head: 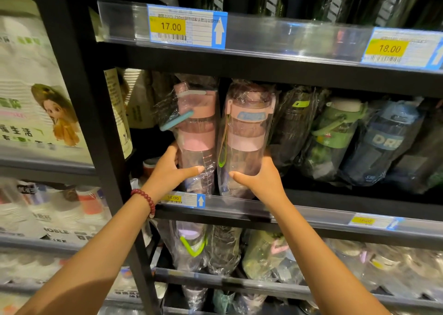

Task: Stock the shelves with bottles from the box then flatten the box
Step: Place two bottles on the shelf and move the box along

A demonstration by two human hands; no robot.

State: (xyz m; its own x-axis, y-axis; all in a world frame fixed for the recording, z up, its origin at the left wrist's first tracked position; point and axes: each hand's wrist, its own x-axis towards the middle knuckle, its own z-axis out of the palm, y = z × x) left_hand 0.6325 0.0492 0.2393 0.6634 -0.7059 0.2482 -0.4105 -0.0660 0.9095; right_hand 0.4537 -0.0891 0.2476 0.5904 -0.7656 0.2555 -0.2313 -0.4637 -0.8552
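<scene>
Right price tag [405, 47] cut off; lower shelves [263, 281] blurred.

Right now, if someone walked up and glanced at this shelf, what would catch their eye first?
Probably the two pink bottles in clear plastic wrap at the left end of the middle shelf, the left hand gripping the left pink bottle and the right hand gripping the right pink bottle. Next, the yellow 17.00 price tag on the shelf edge above, and the red bead bracelet on the left wrist.
</scene>
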